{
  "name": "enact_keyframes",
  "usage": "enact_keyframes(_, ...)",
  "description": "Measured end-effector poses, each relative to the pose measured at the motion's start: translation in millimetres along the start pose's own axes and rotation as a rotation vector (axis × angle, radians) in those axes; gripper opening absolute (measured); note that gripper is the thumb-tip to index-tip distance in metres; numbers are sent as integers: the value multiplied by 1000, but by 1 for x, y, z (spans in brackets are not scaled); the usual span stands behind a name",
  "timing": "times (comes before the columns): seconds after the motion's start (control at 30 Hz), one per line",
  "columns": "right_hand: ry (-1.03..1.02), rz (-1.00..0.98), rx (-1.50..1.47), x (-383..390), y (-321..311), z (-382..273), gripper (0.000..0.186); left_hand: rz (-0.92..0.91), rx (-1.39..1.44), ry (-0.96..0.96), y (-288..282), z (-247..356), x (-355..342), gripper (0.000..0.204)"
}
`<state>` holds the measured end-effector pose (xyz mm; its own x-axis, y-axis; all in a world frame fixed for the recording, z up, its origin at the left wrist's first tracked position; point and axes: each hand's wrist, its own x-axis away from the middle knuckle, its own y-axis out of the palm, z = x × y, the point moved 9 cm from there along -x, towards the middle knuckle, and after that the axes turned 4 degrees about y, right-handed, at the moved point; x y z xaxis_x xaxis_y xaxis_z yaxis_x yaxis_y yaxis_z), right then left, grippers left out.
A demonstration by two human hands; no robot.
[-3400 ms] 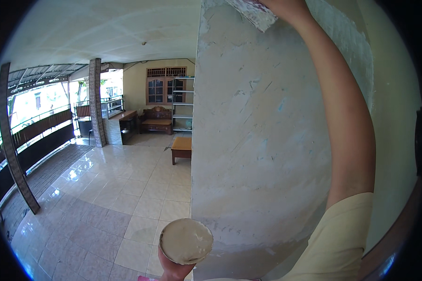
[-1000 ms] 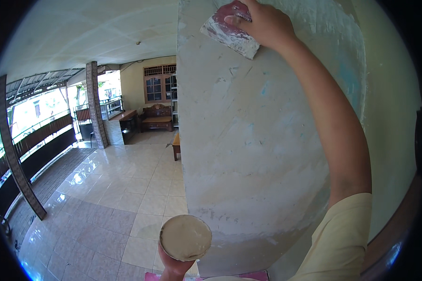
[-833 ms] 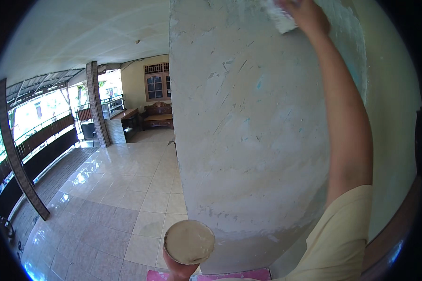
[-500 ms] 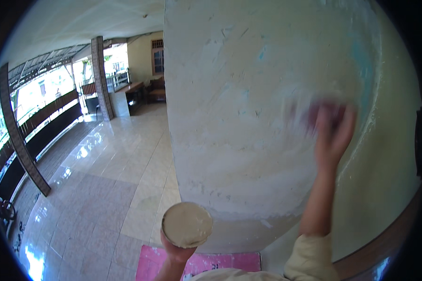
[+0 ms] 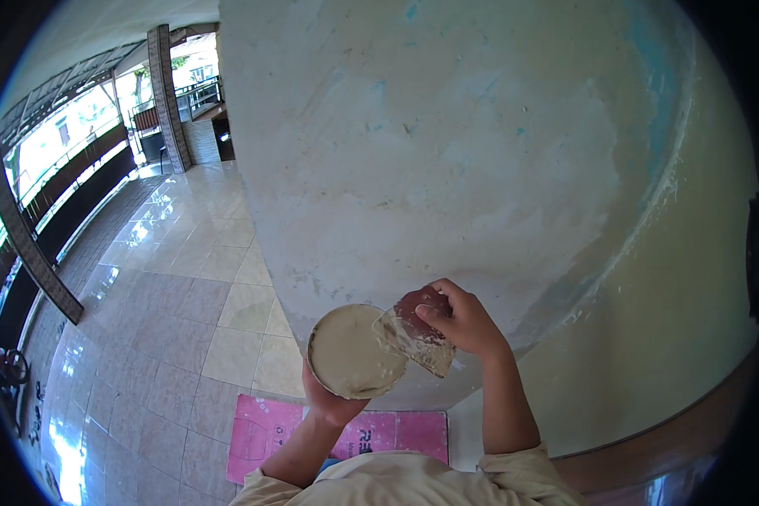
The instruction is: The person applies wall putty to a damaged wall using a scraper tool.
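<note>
My left hand (image 5: pixel 336 403) grips a round tub (image 5: pixel 311 352) from beneath and its left side. Beige putty (image 5: pixel 356 347) fills it close to the rim. In my right hand (image 5: pixel 471 322) is a reddish-brown putty scraper (image 5: pixel 423 310), held between thumb and fingers. Its wide blade (image 5: pixel 428 352) is smeared with putty, and its left edge overlaps the tub's right rim. Whether the blade touches the putty, I cannot tell. In front stands a wall (image 5: pixel 447 194) with pale filler patches and small turquoise flecks.
A pink cardboard sheet (image 5: pixel 417 430) lies on the floor below my hands. Glossy tiles (image 5: pixel 169 312) stretch off to the left, past a pillar (image 5: pixel 169 101) and a slanting post (image 5: pixel 29 244). Another wall section (image 5: pixel 649 337) adjoins at the right, with a rough white seam.
My right hand has come down and left from the wall, bringing the scraper to the tub. The tub sits slightly higher and further right in view. The view has tilted and shifted right.
</note>
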<state>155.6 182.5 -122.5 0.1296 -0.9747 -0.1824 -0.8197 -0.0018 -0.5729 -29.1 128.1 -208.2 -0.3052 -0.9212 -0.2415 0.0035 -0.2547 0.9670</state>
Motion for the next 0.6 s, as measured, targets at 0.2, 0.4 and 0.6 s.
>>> enact_keyframes(0.2,48,-90,441,-4,2,4,38,21,151,-110,1,-25,-3,59)
enact_keyframes(0.4,-40,-175,89,-5,3,8,44,68,287,-126,-4,-21,-2,64)
enact_keyframes(0.6,-32,-162,7,-7,2,-21,34,79,303,-122,-3,-13,-4,64)
